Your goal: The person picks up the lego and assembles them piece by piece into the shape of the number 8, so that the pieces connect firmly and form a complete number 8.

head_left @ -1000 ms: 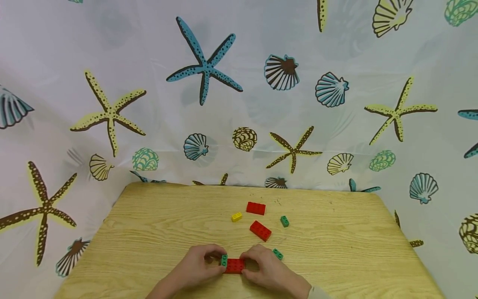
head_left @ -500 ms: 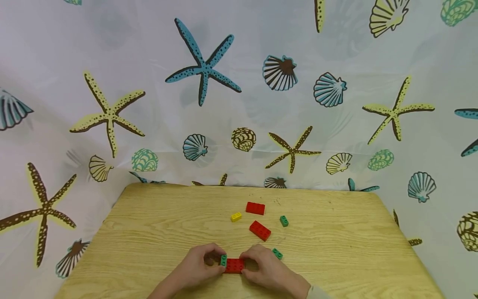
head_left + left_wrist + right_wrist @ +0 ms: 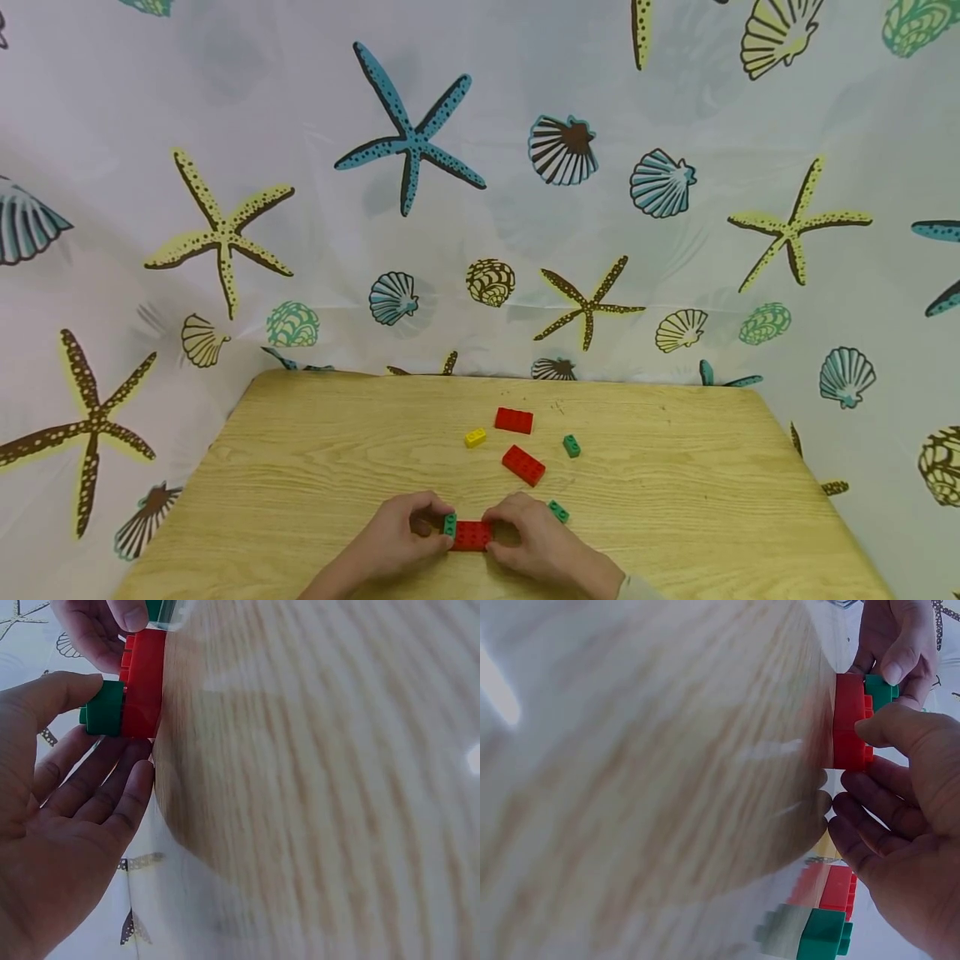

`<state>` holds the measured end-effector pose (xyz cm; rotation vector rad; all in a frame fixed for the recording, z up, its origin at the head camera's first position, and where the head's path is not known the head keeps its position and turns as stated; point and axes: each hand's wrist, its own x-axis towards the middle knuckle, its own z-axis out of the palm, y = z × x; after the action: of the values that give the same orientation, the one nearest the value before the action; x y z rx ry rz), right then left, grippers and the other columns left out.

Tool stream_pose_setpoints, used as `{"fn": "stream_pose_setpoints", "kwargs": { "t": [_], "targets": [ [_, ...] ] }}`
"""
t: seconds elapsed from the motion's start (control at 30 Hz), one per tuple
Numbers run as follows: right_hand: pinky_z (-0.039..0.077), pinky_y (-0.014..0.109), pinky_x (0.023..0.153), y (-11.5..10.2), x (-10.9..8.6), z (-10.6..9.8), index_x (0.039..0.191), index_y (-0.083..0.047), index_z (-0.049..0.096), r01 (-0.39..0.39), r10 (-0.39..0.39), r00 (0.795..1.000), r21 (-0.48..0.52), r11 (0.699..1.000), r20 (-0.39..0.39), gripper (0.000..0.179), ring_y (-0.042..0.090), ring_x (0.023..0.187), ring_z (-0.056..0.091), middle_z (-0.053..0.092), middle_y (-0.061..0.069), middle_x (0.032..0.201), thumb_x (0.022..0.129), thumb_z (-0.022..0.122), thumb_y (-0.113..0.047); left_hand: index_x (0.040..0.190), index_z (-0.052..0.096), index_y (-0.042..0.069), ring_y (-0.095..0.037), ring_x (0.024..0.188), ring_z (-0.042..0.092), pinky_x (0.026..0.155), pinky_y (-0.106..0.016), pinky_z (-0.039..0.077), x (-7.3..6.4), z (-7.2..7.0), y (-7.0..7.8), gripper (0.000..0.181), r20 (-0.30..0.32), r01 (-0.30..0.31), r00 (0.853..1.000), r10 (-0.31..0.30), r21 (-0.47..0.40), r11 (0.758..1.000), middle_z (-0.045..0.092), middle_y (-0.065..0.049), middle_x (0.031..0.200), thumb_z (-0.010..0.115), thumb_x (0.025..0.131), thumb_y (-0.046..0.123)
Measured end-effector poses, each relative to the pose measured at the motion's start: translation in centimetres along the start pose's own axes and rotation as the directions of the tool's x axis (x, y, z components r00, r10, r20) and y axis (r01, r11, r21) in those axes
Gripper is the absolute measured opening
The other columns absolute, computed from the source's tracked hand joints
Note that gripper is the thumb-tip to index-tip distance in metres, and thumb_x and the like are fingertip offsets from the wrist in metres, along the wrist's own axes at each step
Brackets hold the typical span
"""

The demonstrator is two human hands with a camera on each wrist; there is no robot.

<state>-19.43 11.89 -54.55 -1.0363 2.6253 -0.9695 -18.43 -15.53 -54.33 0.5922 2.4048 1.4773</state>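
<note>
Just beside the hands (image 3: 534, 535) lies a loose green brick (image 3: 558, 511)

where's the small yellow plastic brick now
In the head view, the small yellow plastic brick lies on the wood-grain table, left of the farthest red plastic brick.

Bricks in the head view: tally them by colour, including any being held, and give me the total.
Red bricks: 3
Green bricks: 3
Yellow brick: 1
Total: 7
</note>
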Motion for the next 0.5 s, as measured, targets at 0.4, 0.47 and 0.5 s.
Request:
{"fn": "stream_pose_setpoints", "kwargs": {
  "t": [0.4,0.47,0.5],
  "targets": [
    [0.054,0.026,0.099,-0.1,0.04,0.02,0.124,-0.014,0.074,-0.016,0.016,1.0,0.008,1.0,0.005,0.027,0.002,0.108,0.061,0.072,-0.006,0.116,0.099,0.074,-0.023,0.117,0.074,0.009,-0.014,0.099,0.069,0.082,-0.023,0.057,0.12,0.06,-0.45,0.027,0.017,0.037,0.999,-0.036,-0.014,0.999,0.074,-0.005,0.117,0.08,0.093,0.021],
    [0.054,0.026,0.099,-0.12,0.03,-0.06,0.125,-0.014,0.074,-0.018,0.018,1.0,0.012,1.0,0.006,0.027,0.002,0.108,0.061,0.072,-0.006,0.116,0.099,0.074,-0.023,0.117,0.074,0.009,-0.012,0.1,0.07,0.083,-0.022,0.056,0.19,0.01,-0.53,0.027,0.025,0.024,0.999,-0.024,-0.01,1.0,0.074,-0.004,0.116,0.079,0.094,0.022],
    [0.054,0.026,0.099,-0.11,0.03,-0.08,0.125,-0.015,0.074,-0.02,0.02,1.0,0.014,1.0,0.006,0.027,0.001,0.108,0.061,0.072,-0.007,0.116,0.099,0.074,-0.023,0.117,0.074,0.009,-0.011,0.099,0.07,0.082,-0.022,0.056,0.22,-0.02,-0.55,0.026,0.027,0.021,0.999,-0.02,-0.014,1.0,0.074,-0.004,0.116,0.079,0.094,0.022]
  ]
}}
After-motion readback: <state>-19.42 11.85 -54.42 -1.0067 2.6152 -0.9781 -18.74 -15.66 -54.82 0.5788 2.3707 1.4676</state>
